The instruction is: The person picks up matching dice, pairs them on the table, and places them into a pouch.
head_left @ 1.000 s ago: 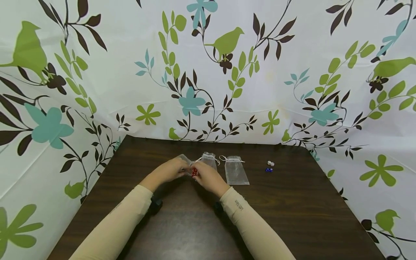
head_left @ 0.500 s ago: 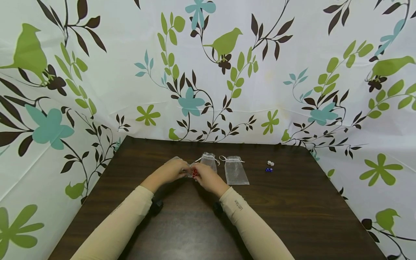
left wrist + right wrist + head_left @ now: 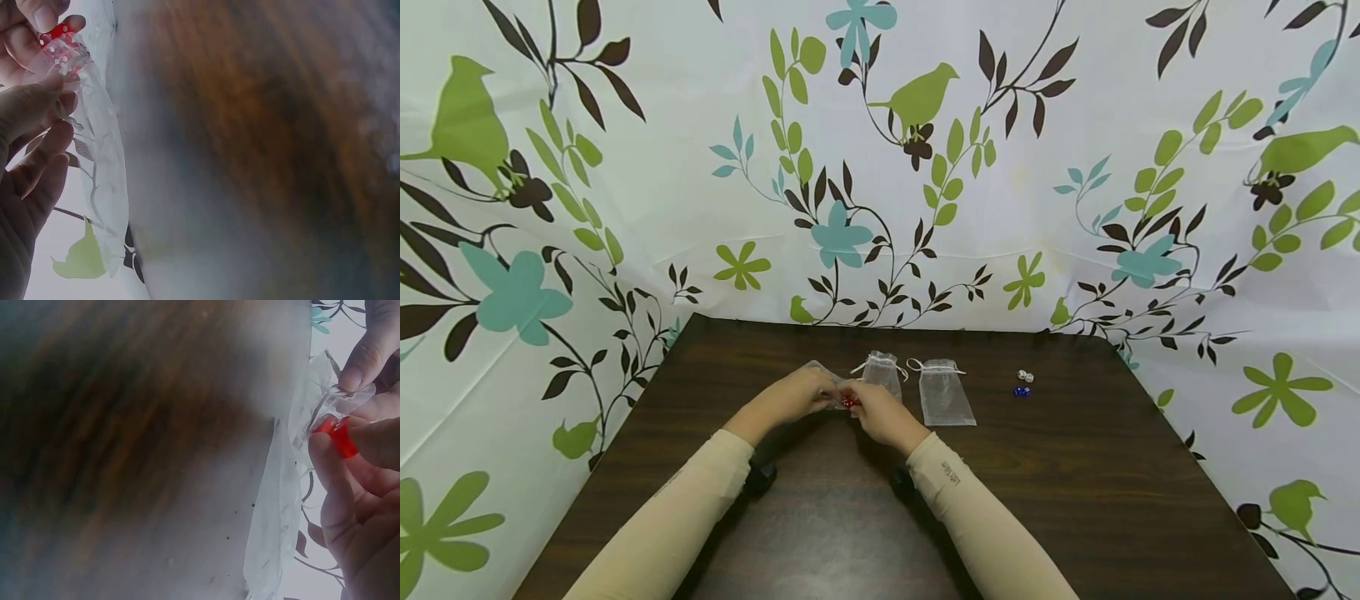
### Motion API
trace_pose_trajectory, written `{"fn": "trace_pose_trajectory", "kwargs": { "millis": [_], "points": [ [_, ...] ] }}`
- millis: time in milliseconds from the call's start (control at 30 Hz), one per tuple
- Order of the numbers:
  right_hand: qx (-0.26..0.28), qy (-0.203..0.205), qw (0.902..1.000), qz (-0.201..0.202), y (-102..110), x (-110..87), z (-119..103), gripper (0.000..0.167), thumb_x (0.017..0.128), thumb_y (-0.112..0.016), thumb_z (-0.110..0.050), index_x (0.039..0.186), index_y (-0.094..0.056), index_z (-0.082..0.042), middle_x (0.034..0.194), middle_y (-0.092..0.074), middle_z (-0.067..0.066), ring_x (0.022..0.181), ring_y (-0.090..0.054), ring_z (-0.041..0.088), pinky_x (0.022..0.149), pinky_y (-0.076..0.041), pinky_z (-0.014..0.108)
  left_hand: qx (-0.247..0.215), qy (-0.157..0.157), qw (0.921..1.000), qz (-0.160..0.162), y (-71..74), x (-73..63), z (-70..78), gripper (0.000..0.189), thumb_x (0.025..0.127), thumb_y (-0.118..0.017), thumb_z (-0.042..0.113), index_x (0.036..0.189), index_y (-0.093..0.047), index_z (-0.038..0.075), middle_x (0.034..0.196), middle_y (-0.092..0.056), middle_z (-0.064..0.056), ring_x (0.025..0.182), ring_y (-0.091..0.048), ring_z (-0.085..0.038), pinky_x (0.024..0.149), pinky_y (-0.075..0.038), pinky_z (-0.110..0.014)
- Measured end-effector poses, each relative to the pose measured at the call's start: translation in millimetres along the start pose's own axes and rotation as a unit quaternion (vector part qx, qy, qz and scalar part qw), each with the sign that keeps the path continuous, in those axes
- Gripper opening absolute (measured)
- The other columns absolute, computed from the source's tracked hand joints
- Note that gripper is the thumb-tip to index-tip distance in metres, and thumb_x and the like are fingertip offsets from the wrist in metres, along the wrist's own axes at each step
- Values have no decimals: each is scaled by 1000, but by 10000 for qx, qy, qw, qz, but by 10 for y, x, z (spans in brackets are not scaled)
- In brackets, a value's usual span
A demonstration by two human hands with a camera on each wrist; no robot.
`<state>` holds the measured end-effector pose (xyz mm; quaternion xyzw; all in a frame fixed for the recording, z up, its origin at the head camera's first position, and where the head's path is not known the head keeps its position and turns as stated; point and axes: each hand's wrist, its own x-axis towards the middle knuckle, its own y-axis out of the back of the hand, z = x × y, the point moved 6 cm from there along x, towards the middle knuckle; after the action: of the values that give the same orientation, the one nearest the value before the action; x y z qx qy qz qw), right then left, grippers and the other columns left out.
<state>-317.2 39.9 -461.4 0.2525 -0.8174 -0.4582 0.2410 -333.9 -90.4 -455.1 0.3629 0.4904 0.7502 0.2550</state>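
Note:
My left hand (image 3: 797, 392) pinches the rim of a sheer white drawstring bag (image 3: 822, 368) between thumb and fingers, above the table. Opposite it, my right hand (image 3: 880, 410) holds red dice (image 3: 848, 401) between thumb and fingertips, right at the bag's mouth. In the left wrist view, sheer mesh overlaps part of the white-dotted red dice (image 3: 57, 37). Two red dice (image 3: 342, 437) show in the right wrist view, gripped by the right fingers, with the left thumb (image 3: 357, 370) on the bag's edge just above. Most of the held bag is hidden behind the hands.
Two more sheer drawstring bags lie flat beyond the right hand, a nearer bag (image 3: 882, 371) and a right-hand bag (image 3: 946, 398). Farther right on the dark wooden table (image 3: 1075, 467) sit white dice (image 3: 1026, 376) and blue dice (image 3: 1022, 391). A patterned cloth (image 3: 955, 250) hangs behind.
The red dice have sunk slightly lower between the right fingers and show less now. Both hands have stayed nearly in place, and the held bag's edge has shifted a little.

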Motion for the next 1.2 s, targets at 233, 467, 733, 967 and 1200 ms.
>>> {"fn": "trace_pose_trajectory", "kwargs": {
  "millis": [233, 467, 733, 967, 1200],
  "points": [
    [223, -195, 9996, 34, -19, 8, 42, 33, 98, -61, 4, 131, -60, -3, 120, -70, 11, 106, -68, 23, 91, -54, 34, 192, -134, 9997, 99, -19, 18, 15, 8, 87, -80, 8, 89, -78, 15, 95, -76, 5, 93, -69, -15, 94, -52, -40],
    [563, -360, 9977, 116, -26, 9, 78, 29, 100, -59, 2, 129, -62, -1, 121, -69, 13, 108, -67, 26, 94, -53, 38, 55, -367, 9991, 203, -10, 15, 35, 13, 85, -81, 2, 85, -77, 14, 89, -75, 7, 87, -68, -11, 92, -52, -41],
    [799, -468, 9956, 114, -35, -2, 106, 32, 97, -60, 6, 129, -63, 1, 121, -69, 15, 106, -68, 27, 93, -54, 37, 130, -285, 9994, 133, -18, 12, 37, 7, 86, -81, 9, 86, -78, 15, 90, -75, 8, 86, -69, -11, 91, -51, -40],
    [884, -683, 9937, 63, -28, 5, 115, 36, 97, -56, 9, 131, -62, 0, 119, -69, 16, 105, -68, 27, 90, -54, 39, 200, -204, 9996, 67, -23, 9, 37, 7, 87, -81, 9, 85, -77, 15, 88, -75, 8, 83, -68, -10, 87, -52, -39],
    [1360, -840, 9871, 70, -31, 3, 137, 37, 99, -52, 11, 133, -60, 0, 117, -69, 17, 92, -70, 23, 72, -53, 27, 18, -61, 10000, -30, -36, -6, 15, 8, 88, -79, 6, 89, -78, 13, 91, -75, 6, 83, -66, -12, 84, -53, -41]
  ]
}}
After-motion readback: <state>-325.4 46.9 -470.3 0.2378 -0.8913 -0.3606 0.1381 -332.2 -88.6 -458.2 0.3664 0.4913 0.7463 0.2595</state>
